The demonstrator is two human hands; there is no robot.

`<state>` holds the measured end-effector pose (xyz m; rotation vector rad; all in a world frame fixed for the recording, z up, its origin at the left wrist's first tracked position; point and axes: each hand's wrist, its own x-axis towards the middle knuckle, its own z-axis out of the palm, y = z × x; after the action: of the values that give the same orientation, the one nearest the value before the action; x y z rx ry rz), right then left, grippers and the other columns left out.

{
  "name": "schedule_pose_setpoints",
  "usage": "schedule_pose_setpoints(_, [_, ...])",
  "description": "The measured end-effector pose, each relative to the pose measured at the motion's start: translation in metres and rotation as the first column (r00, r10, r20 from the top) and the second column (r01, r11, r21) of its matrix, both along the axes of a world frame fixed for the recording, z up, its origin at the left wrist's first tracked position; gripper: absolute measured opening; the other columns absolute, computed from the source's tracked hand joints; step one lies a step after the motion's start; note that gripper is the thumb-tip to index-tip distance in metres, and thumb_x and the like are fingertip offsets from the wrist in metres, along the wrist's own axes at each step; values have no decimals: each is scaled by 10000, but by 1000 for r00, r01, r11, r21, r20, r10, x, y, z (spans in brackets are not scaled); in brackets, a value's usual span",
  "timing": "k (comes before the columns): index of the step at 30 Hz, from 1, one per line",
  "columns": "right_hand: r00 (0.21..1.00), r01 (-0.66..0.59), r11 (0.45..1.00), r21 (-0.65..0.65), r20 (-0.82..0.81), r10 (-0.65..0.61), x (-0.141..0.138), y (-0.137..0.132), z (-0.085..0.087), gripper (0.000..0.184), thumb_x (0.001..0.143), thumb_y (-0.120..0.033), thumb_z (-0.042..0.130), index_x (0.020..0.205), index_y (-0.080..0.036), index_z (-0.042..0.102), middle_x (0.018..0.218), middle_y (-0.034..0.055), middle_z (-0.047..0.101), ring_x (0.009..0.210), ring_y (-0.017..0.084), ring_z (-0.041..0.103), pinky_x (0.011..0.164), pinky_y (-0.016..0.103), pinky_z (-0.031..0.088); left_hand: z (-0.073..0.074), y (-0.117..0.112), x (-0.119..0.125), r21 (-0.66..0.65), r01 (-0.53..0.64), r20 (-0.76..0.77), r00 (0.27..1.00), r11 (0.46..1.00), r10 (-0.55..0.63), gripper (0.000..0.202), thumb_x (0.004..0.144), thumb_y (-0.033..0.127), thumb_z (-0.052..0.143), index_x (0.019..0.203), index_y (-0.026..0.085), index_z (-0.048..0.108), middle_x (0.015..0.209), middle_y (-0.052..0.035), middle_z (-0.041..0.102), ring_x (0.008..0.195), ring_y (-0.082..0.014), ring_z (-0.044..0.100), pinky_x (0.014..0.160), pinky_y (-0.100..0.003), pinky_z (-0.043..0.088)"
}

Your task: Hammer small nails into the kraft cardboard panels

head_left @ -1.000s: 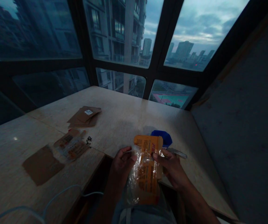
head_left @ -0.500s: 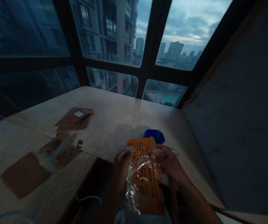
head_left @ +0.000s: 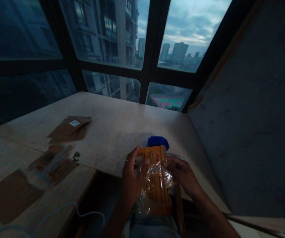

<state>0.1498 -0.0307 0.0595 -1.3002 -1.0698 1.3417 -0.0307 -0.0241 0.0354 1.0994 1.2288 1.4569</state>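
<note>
I hold an orange printed packet [head_left: 154, 180] in crinkled clear plastic wrap [head_left: 165, 177] over my lap, at the near edge of the table. My left hand [head_left: 132, 180] grips its left side, fingers curled over the wrap near the top. My right hand [head_left: 182, 177] pinches the plastic on the right side. Just behind the packet a blue object [head_left: 157, 141] sits on the table, partly hidden.
The pale wooden table [head_left: 122, 122] runs along dark windows. Brown card envelopes [head_left: 69, 129] lie at the left, with clear-wrapped packets [head_left: 53, 162], small black bits [head_left: 76, 154] and a brown card [head_left: 8, 195] nearer. A pale cable [head_left: 65, 210] hangs at the table's front. A grey wall [head_left: 251, 132] stands on the right.
The view has swung right, so the table items slid left in frame. My left hand has shifted further over the packet's front, and the wrap has bunched between both hands.
</note>
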Motion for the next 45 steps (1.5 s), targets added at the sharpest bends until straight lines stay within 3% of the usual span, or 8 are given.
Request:
schedule_pose_setpoints(5, [997,67,998,-13,-45,-67,6,-2,-1,396,604,-478,887,874,-214,767,845,60,775,727,241,708,674,338,542,6,9,-7,-8,-47,-23,999,999,47,209,784,384,732,875,203,784,1059,-92,743,994,-241,682,878,-334,535])
schedule_pose_setpoints(10, [983,96,995,-41,-151,-101,8,-7,-1,477,560,-461,909,930,-204,754,820,68,776,682,245,709,636,348,547,10,15,-9,-187,-31,183,981,982,66,370,688,476,792,832,136,769,724,-58,740,655,-180,673,628,-270,527])
schedule_pose_setpoints(17, [992,45,998,38,-121,-40,7,-17,1,399,669,-493,849,963,-231,790,855,67,783,734,217,710,664,310,542,3,17,0,-260,80,433,900,962,43,544,660,524,810,1002,127,666,822,-83,742,717,-204,705,645,-288,541])
schedule_pose_setpoints(26, [979,96,964,248,152,-137,-13,-24,27,361,775,-423,778,1105,-276,762,1028,63,777,927,277,731,846,424,585,-3,10,2,-42,-127,-94,988,991,122,513,729,434,763,1165,212,609,1279,-142,618,1086,-251,629,848,-346,513])
schedule_pose_setpoints(31, [975,-194,933,304,162,150,-40,-25,28,417,884,-381,687,1294,-322,650,1299,55,670,1201,266,622,1049,463,471,12,-19,9,-151,274,365,908,950,-204,612,757,723,613,1057,199,706,1112,-115,718,1145,-304,626,934,-382,510])
schedule_pose_setpoints(34, [957,-291,909,298,108,270,-44,-28,30,428,916,-387,650,1339,-340,607,1378,51,613,1264,254,573,1090,473,429,14,-23,5,-207,319,622,773,925,-128,731,671,846,566,988,208,727,994,-111,751,1159,-341,626,928,-429,524])
schedule_pose_setpoints(42, [984,157,941,301,36,-176,-5,-19,35,338,813,-437,753,1110,-289,689,1205,60,704,1126,241,647,1002,399,500,6,-11,-6,-283,253,590,806,925,-40,405,706,543,711,977,242,718,934,-74,759,1091,-319,666,891,-430,550])
schedule_pose_setpoints(45, [989,97,979,179,91,-115,11,-7,19,449,756,-484,788,1117,-249,663,1114,61,710,1019,220,665,828,316,555,7,0,0,-319,306,604,795,897,-56,362,701,474,707,933,197,705,899,-85,758,1004,-326,697,832,-433,559])
